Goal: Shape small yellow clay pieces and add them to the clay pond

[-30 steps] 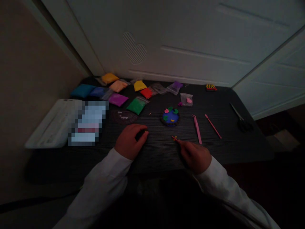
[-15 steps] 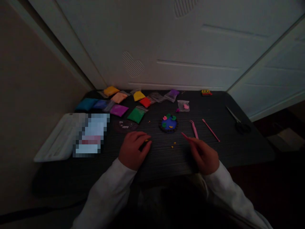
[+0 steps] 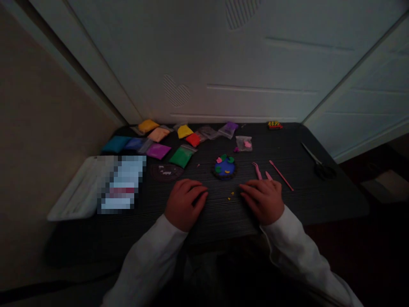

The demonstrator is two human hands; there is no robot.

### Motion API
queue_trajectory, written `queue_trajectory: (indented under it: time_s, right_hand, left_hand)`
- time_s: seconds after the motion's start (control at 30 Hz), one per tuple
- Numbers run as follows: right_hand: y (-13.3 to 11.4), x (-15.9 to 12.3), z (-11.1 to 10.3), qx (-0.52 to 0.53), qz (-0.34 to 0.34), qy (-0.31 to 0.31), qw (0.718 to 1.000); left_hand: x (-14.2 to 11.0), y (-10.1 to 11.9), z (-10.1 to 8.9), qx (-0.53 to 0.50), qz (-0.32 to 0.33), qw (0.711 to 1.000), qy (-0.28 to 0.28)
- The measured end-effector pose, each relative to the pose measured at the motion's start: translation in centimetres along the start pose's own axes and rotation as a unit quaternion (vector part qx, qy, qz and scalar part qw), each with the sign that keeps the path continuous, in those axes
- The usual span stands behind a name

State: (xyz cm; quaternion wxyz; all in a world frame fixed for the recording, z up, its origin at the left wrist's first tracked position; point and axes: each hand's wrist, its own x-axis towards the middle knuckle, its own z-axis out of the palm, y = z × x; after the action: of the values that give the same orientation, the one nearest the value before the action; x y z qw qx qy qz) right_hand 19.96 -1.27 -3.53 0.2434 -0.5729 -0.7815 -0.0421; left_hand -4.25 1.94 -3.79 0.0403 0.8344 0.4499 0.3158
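Note:
My left hand (image 3: 187, 204) rests low over the dark table, thumb and forefinger tips brought together; what they hold, if anything, is hidden. My right hand (image 3: 263, 201) is also low over the table, palm down, fingers stretched leftward and slightly apart, with nothing visible in them. Just left of its fingertips lie small yellow clay bits (image 3: 230, 196). Beyond the hands sits a round clay pond (image 3: 224, 167), blue with a dark rim, green leaves, a pink flower and a yellow piece. A pink clay tool (image 3: 269, 175) and pink curved tweezers (image 3: 257, 170) lie at the right hand's far side, partly covered.
Bags of coloured clay, among them a green bag (image 3: 183, 156), lie at the back left. A thin pink stick tool (image 3: 281, 175) and scissors (image 3: 316, 162) lie to the right. A white tray (image 3: 76, 187) and a blurred-out panel (image 3: 124, 183) stand left.
My right hand has let go of the pink clay tool, which now lies beside the tweezers, and its fingers have moved left toward the yellow bits. My left thumb and forefinger have come closer together.

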Motion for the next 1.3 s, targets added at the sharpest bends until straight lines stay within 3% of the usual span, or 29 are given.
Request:
queue_trajectory:
  time_s: [0.13,0.3,0.7,0.87,1.3]
  right_hand:
    - [-1.9,0.9,1.2,0.03,-0.038,-0.035,0.998]
    - [-1.5,0.8,1.8,0.065,-0.022,-0.034,0.997]
    - [-1.1,0.7,0.7,0.207,0.066,0.032,0.976]
    - [-1.1,0.8,0.5,0.244,0.06,0.026,0.968]
    - [-1.3,0.5,0.2,0.239,0.095,0.024,0.966]
  left_hand:
    - [0.1,0.0,-0.2,0.001,-0.009,1.0,0.008]
    - [0.0,0.1,-0.3,-0.005,-0.016,1.0,0.011]
    - [0.1,0.0,-0.4,-0.02,-0.028,0.999,0.017]
    - [0.0,-0.1,-0.4,-0.023,-0.026,0.999,0.014]
    - [-0.1,-0.2,-0.5,-0.032,-0.033,0.999,0.012]
